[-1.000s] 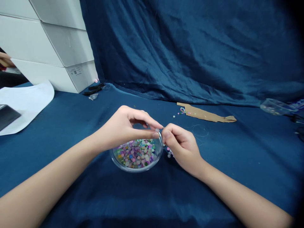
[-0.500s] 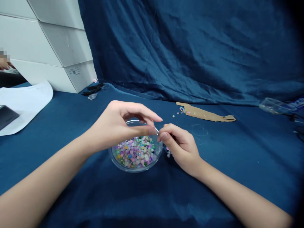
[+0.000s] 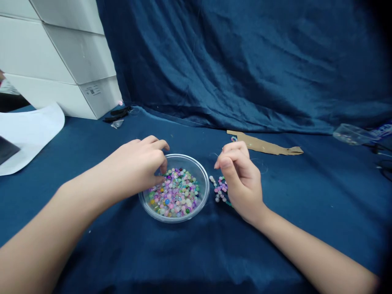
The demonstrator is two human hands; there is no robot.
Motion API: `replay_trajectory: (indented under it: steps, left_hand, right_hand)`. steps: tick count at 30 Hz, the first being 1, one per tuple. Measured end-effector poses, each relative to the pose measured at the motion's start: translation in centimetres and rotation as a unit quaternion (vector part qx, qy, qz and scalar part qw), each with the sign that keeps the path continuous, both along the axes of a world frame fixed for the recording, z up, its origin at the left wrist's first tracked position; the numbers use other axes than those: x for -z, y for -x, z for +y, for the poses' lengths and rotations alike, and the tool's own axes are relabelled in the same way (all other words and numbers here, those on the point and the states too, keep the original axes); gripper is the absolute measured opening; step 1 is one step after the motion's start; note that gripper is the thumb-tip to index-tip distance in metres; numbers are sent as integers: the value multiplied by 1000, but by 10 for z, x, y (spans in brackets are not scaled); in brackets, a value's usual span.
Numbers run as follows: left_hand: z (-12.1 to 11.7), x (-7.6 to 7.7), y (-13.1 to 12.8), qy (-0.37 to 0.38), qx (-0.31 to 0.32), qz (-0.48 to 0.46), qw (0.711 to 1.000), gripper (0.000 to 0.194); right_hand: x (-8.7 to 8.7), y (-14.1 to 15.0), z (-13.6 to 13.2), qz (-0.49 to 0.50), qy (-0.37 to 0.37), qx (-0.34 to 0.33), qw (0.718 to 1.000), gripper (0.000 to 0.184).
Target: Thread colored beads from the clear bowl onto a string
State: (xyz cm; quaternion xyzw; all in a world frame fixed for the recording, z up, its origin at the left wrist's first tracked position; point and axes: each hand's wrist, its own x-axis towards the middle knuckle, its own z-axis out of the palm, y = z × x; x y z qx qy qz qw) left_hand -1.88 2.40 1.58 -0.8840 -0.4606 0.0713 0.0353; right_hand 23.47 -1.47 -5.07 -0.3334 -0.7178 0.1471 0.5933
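Note:
A clear round bowl (image 3: 203, 200) of small colourful beads (image 3: 177, 198) stands in front of me on the blue cloth. At its left rim is my left hand (image 3: 137, 165), open, with thumb and curled fingers apart and their tips over the beads. To the right of the bowl, my right hand (image 3: 241, 179) pinches a thin clear thread (image 3: 213, 155), whose loose end sticks out beyond the fingertips. Just below that hand lies a beaded strand (image 3: 219, 190) in pink, white and green, partly hidden by the hand.
A torn strip of brown cardboard (image 3: 269, 145) lies farther back, with a small bunch of beads (image 3: 234, 139) at its left end. White boxes (image 3: 92, 65) are stacked at the back left beside a white sheet (image 3: 36, 130). A clear plastic container (image 3: 350, 134) sits far right.
My left hand has moved left and down from near the right fingertips to the beads. My right hand has shifted slightly right and turned upward, uncovering more of the strand.

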Motion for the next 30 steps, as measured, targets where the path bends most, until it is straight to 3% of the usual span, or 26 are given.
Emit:
replay_trajectory:
  steps: [14,20,30]
  left_hand:
    - [-12,9,-4,-38,-34,74,996,8]
    - [-22,10,-13,-89,-54,99,990,16]
    - [-24,5,-19,-63,-83,129,986,18]
  right_hand:
    - [0,0,-2,-6,17,-41,999,22]
    - [0,0,-2,-1,25,-48,999,22]
    - [-2,0,-3,7,31,-62,998,23]
